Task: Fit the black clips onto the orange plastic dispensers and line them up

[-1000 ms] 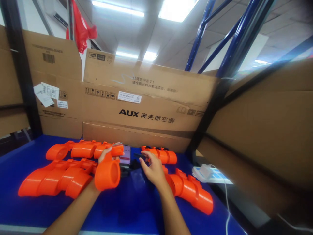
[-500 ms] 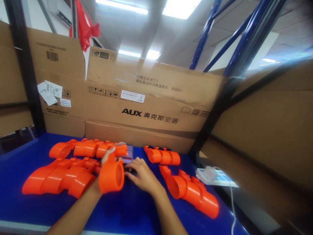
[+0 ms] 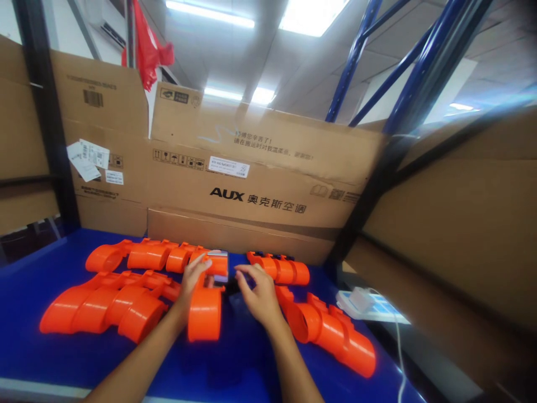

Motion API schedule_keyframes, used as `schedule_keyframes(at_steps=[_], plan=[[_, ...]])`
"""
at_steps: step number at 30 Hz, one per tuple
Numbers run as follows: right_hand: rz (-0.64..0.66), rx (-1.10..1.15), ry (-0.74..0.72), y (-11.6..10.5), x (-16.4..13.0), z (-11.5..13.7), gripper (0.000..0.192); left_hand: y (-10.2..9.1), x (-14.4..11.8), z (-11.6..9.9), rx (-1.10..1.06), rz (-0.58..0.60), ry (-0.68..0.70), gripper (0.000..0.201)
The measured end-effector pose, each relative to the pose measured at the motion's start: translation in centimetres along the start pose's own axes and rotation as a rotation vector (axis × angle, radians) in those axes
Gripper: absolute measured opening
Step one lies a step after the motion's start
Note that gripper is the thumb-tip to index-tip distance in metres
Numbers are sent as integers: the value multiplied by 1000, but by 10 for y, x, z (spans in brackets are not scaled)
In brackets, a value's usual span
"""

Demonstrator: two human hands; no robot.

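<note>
My left hand (image 3: pixel 195 277) is closed on an orange plastic part (image 3: pixel 205 314), a wide short tube with a stem at its top. The tube's side now faces me, and its open end is turned away to the right. Close to the right of this part is my right hand (image 3: pixel 259 291), its thumb and first finger drawn together. A small dark piece (image 3: pixel 230 287) shows between the hands, blurred against the blue surface. Whether the right fingertips grip that piece is hard to see. Behind the left hand lies a phone-like device (image 3: pixel 224 274), partly covered by an orange tube.
Rows of similar orange parts lie at the left front (image 3: pixel 90 308), left back (image 3: pixel 146 254), right back (image 3: pixel 285 270) and right front (image 3: pixel 331 330). Cardboard (image 3: pixel 251 224) walls the blue table (image 3: pixel 235 364). A white power strip (image 3: pixel 373 307) with a cable sits right.
My left hand has moved right and turned the orange part, so its open ring no longer faces me. My right hand has shifted slightly right and up.
</note>
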State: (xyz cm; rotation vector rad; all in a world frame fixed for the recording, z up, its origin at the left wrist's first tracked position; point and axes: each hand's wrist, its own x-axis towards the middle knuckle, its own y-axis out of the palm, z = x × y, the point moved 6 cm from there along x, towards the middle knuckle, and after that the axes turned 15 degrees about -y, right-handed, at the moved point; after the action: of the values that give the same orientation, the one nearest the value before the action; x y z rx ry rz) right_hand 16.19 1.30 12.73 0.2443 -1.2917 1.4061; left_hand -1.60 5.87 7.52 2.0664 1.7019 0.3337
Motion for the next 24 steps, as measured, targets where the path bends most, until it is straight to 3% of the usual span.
schedule_keyframes(at_steps=[2, 4, 13, 24], plan=[[-123, 104, 80, -4, -2, -8, 29, 6, -7, 0, 36, 2, 53, 54], [-165, 217, 123, -2, -3, -12, 34, 14, -14, 1, 66, 38, 73, 59], [-203, 443, 152, 14, 0, -7, 35, 30, -22, 3, 184, 128, 115, 61], [-229, 486, 191, 9, -2, -11, 27, 37, -26, 6, 234, 170, 147, 38]])
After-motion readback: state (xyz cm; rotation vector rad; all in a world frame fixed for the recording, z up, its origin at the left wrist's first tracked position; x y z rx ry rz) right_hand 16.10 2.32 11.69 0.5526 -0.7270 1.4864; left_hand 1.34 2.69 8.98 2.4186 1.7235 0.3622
